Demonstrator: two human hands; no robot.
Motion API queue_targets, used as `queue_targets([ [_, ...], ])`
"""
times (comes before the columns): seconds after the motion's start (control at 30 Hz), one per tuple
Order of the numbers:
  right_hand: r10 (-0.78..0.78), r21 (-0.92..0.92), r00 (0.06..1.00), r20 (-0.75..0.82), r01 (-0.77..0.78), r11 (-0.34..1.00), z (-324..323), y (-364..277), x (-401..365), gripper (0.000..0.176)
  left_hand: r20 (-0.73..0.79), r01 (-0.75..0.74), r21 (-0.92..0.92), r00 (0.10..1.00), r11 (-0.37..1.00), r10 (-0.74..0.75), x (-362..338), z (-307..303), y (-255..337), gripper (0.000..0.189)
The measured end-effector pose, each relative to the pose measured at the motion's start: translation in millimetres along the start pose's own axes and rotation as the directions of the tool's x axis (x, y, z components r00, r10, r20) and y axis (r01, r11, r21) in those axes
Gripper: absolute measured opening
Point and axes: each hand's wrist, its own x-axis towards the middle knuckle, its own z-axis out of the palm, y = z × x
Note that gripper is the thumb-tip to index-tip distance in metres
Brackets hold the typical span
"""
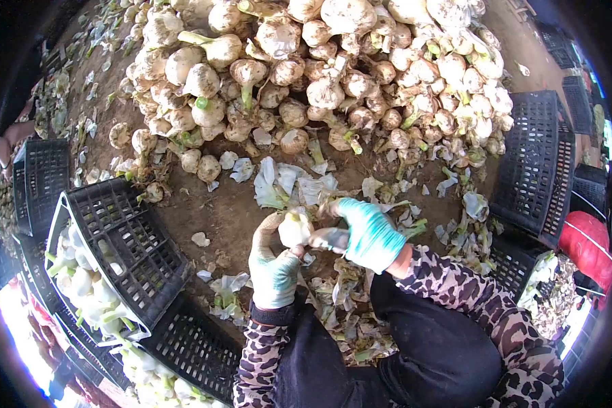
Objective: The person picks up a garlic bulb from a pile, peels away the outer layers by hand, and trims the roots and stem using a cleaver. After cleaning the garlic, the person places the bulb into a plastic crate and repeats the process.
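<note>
A peeled white bulb (294,228) is held in my left hand (274,265), its gloved fingers wrapped round the bulb's left and lower sides. My right hand (368,234), in a teal glove, is closed at the bulb's right side. Its thumb touches or nearly touches the bulb; whether it grips a small tool is hidden. Loose pale peels (279,182) lie on the soil just beyond both hands. Past them rises a large pile of unpeeled bulbs (325,93) with dirty skins and some green stems.
A black crate (126,238) of peeled bulbs stands tilted at the left, above another crate (194,347). Black crates (530,156) stand at the right, near a red sack (587,248). Peel scraps (347,292) cover the ground between my knees.
</note>
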Motion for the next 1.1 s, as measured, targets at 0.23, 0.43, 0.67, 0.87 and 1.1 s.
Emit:
queue_targets([
  [0.23, -0.092, -0.018, 0.995, -0.041, 0.091, 0.996, 17, 9, 0, 0.017, -0.020, -0.029, 0.265, 0.999, 0.964, 0.035, -7, 7, 8, 0.053],
  [0.43, 0.122, 0.052, 0.985, -0.122, -0.117, 0.992, 11, 32, 8, 0.008, 0.179, 0.264, -0.289, 0.959, 0.920, -0.218, -6, 4, 10, 0.055],
  [0.67, 0.120, 0.388, 0.971, 0.206, -0.193, 0.901, 0, 14, 7, 0.022, 0.235, 0.298, -0.201, 0.940, 0.933, -0.249, 4, -6, 7, 0.069],
  [0.87, -0.176, -0.006, 0.984, -0.034, 0.176, 0.984, 17, 5, -2, 0.014, -0.008, 0.120, -0.119, 0.992, 0.986, -0.122, 3, -4, -2, 0.043],
  [1.1, 0.410, 0.168, 0.909, -0.071, -0.394, 0.903, 10, 42, 5, 0.018, 0.117, 0.107, -0.201, 0.990, 0.974, -0.085, 2, 0, 7, 0.035],
])
